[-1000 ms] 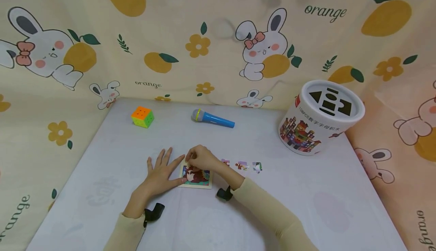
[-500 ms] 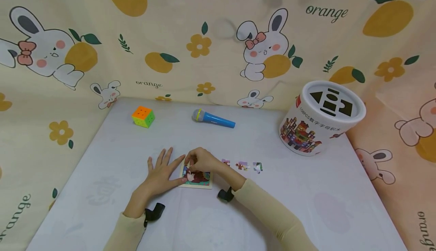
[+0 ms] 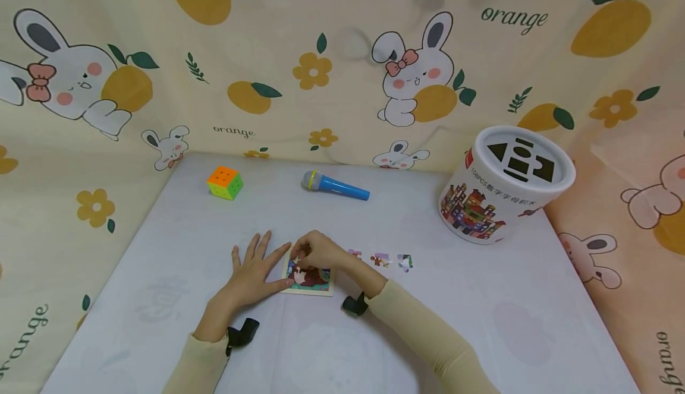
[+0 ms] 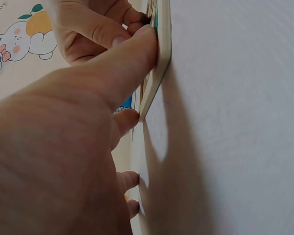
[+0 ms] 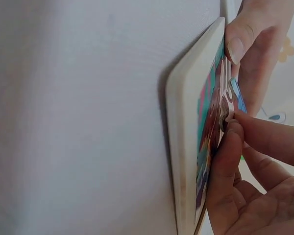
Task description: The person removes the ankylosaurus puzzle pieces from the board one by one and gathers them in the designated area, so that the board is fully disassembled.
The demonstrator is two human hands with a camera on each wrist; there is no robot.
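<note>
A small jigsaw puzzle board (image 3: 310, 292) with a pale wooden rim and a colourful picture lies on the table. My left hand (image 3: 254, 278) has its fingers spread on the tabletop at the board's left, its thumb resting on the rim and picture. Over the board's upper part, my right hand (image 3: 320, 251) pinches a jigsaw piece (image 5: 227, 105) between thumb and forefinger. That piece is tilted up from the picture in the right wrist view and is largely covered by the fingers. In the left wrist view the left thumb (image 4: 132, 56) presses at the board's edge.
Several loose jigsaw pieces (image 3: 404, 262) lie in a row right of the board, partly behind the right wrist. Farther back are a puzzle cube (image 3: 225, 183) and a blue toy microphone (image 3: 342, 189). A large white block bucket (image 3: 471, 210) stands at the back right.
My right hand has shifted slightly toward the near side over the board, still pinching the piece. The left hand keeps its place.
</note>
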